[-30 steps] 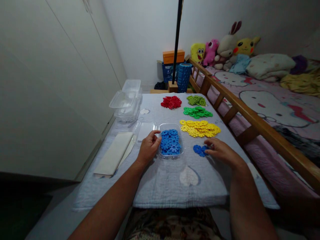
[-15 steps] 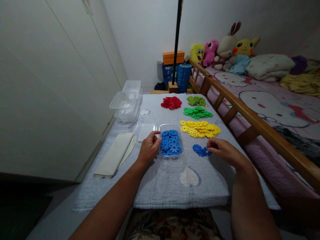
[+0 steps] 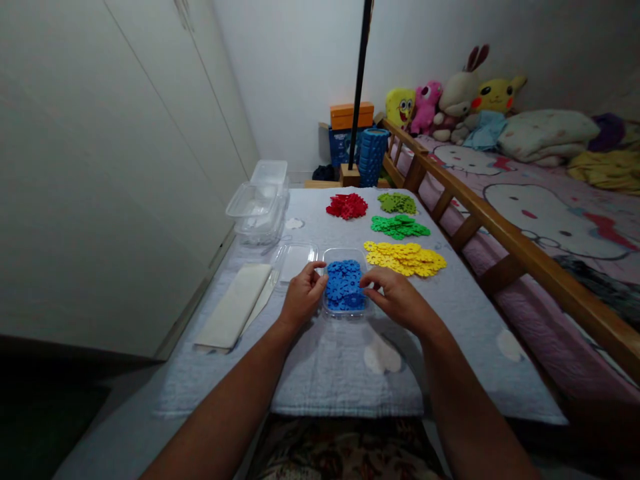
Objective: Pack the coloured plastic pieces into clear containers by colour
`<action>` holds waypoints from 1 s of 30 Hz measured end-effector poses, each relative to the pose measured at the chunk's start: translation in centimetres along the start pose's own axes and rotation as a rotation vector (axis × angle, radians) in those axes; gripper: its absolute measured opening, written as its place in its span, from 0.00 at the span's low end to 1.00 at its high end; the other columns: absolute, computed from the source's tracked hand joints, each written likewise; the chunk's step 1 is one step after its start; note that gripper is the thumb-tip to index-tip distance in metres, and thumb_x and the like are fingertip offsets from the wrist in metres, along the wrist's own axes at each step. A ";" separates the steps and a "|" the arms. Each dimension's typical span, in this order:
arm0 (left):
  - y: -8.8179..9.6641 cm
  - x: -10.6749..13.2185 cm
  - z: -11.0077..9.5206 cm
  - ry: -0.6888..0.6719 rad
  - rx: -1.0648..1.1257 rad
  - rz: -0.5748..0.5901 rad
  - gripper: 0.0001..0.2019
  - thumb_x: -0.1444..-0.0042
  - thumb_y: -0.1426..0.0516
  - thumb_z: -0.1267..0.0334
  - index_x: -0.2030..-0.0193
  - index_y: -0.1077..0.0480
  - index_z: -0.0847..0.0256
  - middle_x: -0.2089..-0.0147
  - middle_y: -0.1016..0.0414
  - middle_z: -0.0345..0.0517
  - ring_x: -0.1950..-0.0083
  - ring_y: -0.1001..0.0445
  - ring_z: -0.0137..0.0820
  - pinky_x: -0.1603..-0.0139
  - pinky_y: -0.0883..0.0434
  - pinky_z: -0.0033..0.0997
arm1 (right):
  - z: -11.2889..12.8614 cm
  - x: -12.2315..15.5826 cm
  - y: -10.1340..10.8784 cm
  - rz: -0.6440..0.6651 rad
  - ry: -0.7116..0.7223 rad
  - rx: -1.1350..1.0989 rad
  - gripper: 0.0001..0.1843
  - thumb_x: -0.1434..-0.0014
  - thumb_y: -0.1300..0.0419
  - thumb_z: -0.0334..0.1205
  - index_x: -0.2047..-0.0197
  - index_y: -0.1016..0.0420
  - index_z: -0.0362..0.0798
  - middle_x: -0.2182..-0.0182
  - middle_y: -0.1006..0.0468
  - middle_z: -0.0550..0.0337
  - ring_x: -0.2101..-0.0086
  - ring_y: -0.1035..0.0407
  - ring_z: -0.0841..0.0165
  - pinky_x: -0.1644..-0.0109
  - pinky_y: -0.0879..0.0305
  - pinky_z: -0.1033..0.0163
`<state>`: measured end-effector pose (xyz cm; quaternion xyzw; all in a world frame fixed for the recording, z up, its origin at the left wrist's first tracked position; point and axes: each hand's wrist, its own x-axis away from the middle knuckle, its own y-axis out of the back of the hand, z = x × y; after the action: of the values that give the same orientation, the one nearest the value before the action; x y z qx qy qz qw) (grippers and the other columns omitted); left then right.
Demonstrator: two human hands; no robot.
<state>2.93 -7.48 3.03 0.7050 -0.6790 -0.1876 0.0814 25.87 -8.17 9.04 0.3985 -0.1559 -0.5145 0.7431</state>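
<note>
A small clear plastic container (image 3: 344,253) filled with blue flower-shaped pieces (image 3: 344,288) sits on the grey quilted mat (image 3: 330,360) in front of me. My left hand (image 3: 301,298) is closed around the container's left side, thumb at the rim. My right hand (image 3: 397,300) is at the right rim, its fingers curled together. What they hold, if anything, is hidden. Beyond the container lie a yellow pile (image 3: 406,257), a green pile (image 3: 399,227), a light green pile (image 3: 397,203) and a red pile (image 3: 347,205).
A clear lid (image 3: 296,259) lies left of the container, with a folded white cloth (image 3: 235,303) beside it. Empty clear containers (image 3: 257,207) are stacked at the mat's far left. A wooden bed rail (image 3: 500,227) runs along the right. A black pole (image 3: 361,80) stands behind.
My right hand moved left from the mat to the container's right rim. The small heap of blue pieces that lay on the mat by that hand is gone. My left hand stayed put.
</note>
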 end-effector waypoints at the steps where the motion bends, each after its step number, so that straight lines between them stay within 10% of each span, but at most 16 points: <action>1: 0.0 0.0 0.0 0.000 0.000 0.000 0.16 0.38 0.44 0.55 0.47 0.26 0.59 0.73 0.35 0.33 0.72 0.33 0.28 0.67 0.38 0.29 | -0.6 0.2 0.3 -0.040 -0.016 0.003 0.07 0.39 0.39 0.28 0.62 0.22 0.49 0.62 0.19 0.56 0.59 0.26 0.65 0.52 0.33 0.59; 5: 0.0 0.0 0.0 -0.005 0.009 -0.004 0.16 0.38 0.44 0.55 0.47 0.26 0.59 0.74 0.36 0.32 0.72 0.33 0.28 0.67 0.38 0.29 | -3.8 1.8 2.7 -0.168 -0.175 0.070 0.07 0.39 0.40 0.32 0.59 0.21 0.47 0.60 0.19 0.53 0.62 0.26 0.63 0.55 0.32 0.59; 12: 0.0 0.0 -0.1 -0.009 -0.001 -0.010 0.16 0.38 0.44 0.55 0.48 0.26 0.59 0.74 0.35 0.32 0.72 0.33 0.28 0.67 0.37 0.29 | -7.9 4.9 3.0 0.018 -0.365 0.172 0.11 0.46 0.33 0.34 0.58 0.20 0.49 0.59 0.19 0.51 0.59 0.25 0.59 0.53 0.31 0.57; 30: 0.1 0.0 -0.2 -0.012 -0.007 -0.014 0.16 0.38 0.44 0.55 0.48 0.26 0.59 0.74 0.35 0.32 0.73 0.33 0.27 0.68 0.37 0.28 | -8.5 4.5 1.5 -0.017 -0.332 0.193 0.08 0.44 0.35 0.35 0.60 0.19 0.49 0.63 0.18 0.52 0.62 0.27 0.61 0.57 0.35 0.58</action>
<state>2.92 -7.49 3.21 0.7084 -0.6738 -0.1948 0.0783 34.13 -8.28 3.98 0.3788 -0.3216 -0.5621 0.6611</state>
